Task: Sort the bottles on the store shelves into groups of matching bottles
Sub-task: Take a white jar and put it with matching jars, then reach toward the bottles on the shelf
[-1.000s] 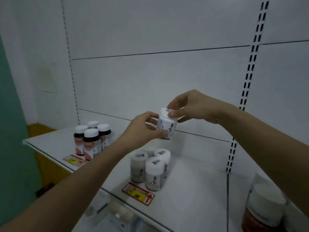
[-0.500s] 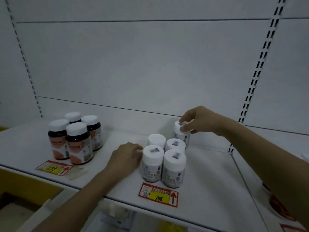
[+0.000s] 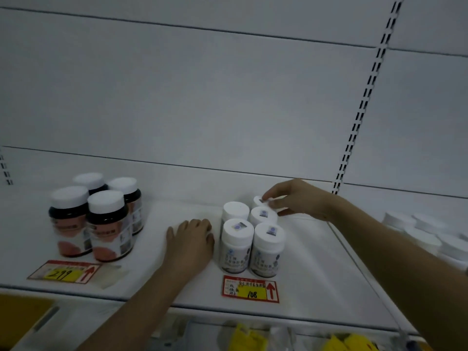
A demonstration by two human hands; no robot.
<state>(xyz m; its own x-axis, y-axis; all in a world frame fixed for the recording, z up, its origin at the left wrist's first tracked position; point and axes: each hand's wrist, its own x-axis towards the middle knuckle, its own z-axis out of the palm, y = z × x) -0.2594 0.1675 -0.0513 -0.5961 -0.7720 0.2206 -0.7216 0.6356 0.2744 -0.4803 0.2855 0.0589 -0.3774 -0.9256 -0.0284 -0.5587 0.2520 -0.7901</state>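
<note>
Several small white bottles [image 3: 236,245] with white caps stand clustered on the white shelf [image 3: 316,272]. My right hand [image 3: 300,202] reaches over the back of the cluster and pinches the cap of the rearmost white bottle [image 3: 258,200], which stands at the back of the cluster, mostly hidden by the bottles in front. My left hand [image 3: 191,239] rests on the shelf just left of the cluster, its fingers against the front-left bottle. Several dark bottles [image 3: 106,224] with white caps and orange labels form a separate group at the left.
Red-and-yellow price tags lie at the shelf's front edge, one [image 3: 63,273] under the dark bottles and one [image 3: 250,290] under the white ones. White-lidded jars [image 3: 425,236] stand on the neighbouring shelf to the right, past a slotted upright [image 3: 364,97]. Yellow packs [image 3: 245,336] show on the shelf below.
A second ago both hands held the white bottle in the air. The right hand has brought it down behind the cluster, and the left hand has let go and dropped to the shelf.
</note>
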